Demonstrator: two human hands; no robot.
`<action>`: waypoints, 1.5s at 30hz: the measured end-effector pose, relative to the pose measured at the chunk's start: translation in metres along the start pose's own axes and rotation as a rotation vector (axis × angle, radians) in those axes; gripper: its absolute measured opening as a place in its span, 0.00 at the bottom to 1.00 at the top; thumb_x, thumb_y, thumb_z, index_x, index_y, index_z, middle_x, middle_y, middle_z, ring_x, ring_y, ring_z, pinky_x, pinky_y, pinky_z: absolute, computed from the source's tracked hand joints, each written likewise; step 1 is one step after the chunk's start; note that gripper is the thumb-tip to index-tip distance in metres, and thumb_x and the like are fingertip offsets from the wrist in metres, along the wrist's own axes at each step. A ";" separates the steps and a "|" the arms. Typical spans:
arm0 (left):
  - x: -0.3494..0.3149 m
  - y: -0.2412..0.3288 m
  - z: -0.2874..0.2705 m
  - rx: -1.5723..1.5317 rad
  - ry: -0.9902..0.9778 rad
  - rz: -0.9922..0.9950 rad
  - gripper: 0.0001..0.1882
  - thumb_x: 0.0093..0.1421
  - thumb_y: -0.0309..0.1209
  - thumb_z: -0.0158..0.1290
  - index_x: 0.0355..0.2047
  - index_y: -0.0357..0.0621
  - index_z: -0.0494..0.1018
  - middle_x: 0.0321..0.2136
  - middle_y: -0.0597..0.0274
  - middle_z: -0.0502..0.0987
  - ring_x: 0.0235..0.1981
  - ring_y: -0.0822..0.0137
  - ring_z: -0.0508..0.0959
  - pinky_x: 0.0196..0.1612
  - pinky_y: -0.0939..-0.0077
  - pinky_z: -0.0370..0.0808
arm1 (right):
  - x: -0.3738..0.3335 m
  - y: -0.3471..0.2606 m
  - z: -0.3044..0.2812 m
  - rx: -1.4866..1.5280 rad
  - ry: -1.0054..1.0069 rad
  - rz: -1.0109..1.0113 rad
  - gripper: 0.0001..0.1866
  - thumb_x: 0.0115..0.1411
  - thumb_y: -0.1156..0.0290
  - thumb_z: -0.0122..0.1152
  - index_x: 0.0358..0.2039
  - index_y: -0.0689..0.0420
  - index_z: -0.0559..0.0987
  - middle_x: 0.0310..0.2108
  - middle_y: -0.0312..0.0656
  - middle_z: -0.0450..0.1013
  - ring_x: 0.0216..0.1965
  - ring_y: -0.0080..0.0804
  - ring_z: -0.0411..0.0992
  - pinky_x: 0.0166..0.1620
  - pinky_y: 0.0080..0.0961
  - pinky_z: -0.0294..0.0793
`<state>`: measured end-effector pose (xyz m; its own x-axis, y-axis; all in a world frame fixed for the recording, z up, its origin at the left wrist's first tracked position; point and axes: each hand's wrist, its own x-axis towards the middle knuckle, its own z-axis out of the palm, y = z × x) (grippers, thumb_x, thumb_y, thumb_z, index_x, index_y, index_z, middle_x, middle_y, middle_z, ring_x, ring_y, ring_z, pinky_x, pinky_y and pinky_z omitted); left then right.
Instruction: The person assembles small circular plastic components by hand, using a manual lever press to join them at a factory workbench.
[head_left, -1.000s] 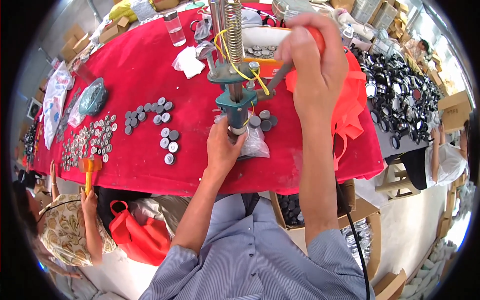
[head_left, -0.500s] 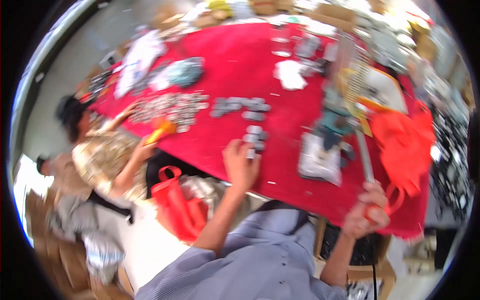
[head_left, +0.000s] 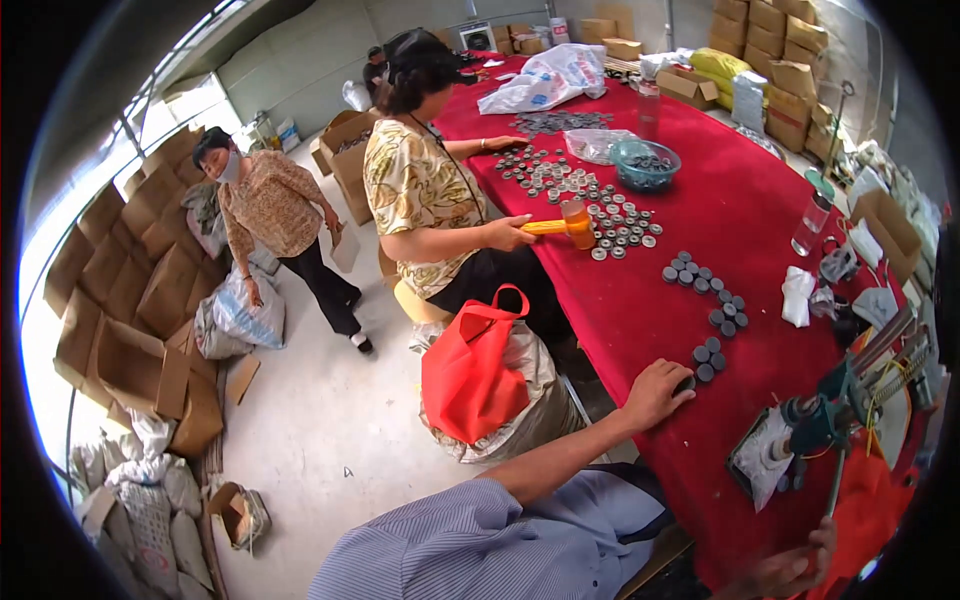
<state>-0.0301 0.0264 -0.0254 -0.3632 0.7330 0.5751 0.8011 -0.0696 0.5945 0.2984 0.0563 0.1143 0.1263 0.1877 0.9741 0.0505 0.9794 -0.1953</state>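
Observation:
At the table's near edge my left hand [head_left: 655,397] rests with its fingers curled over a small dark grey round piece [head_left: 686,383]. Several matching grey round pieces [head_left: 709,358] stand in clusters just beyond it, trailing toward the far side. My right hand [head_left: 803,562], dim at the lower right, is closed around the lower end of a metal lever [head_left: 838,480]. That lever belongs to a green hand press [head_left: 826,408]. A clear plastic bag [head_left: 765,455] lies on a dark tray beside the press.
A co-worker on the left holds a yellow-handled mallet [head_left: 577,226] by many metal round pieces [head_left: 622,228]. Beyond sit a teal bowl [head_left: 645,178] and a clear bottle [head_left: 812,220]. A red bag [head_left: 474,372] rests on a sack beside the table; another person stands among cartons [head_left: 120,250].
The view has swung left, bringing the floor, the cartons and the standing person into sight. My left hand stays by the grey pieces; my right hand stays at the lever.

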 end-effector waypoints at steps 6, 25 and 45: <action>0.007 0.042 -0.011 -0.211 -0.090 -0.099 0.28 0.54 0.37 0.70 0.53 0.41 0.75 0.45 0.50 0.81 0.47 0.53 0.83 0.50 0.62 0.81 | 0.039 0.044 -0.017 -0.220 0.096 0.391 0.22 0.75 0.54 0.50 0.47 0.64 0.74 0.39 0.47 0.75 0.41 0.38 0.75 0.47 0.33 0.77; 0.041 0.131 0.078 -0.433 -0.350 0.024 0.34 0.50 0.27 0.73 0.55 0.40 0.70 0.42 0.52 0.84 0.38 0.60 0.84 0.39 0.68 0.79 | 0.162 0.114 0.064 -0.041 -0.059 0.542 0.08 0.67 0.68 0.57 0.40 0.60 0.76 0.25 0.36 0.71 0.22 0.19 0.69 0.28 0.21 0.69; 0.040 0.063 0.036 -0.078 -0.040 0.197 0.20 0.57 0.24 0.65 0.50 0.40 0.76 0.49 0.49 0.76 0.49 0.51 0.76 0.51 0.59 0.74 | -0.026 -0.006 -0.008 -0.042 -0.128 0.200 0.15 0.71 0.53 0.55 0.45 0.47 0.66 0.36 0.45 0.74 0.45 0.47 0.76 0.49 0.51 0.64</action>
<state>0.0231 0.0760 0.0148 -0.1828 0.7262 0.6627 0.8149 -0.2651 0.5153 0.3025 0.0449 0.0889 0.0114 0.3885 0.9214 0.0790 0.9182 -0.3881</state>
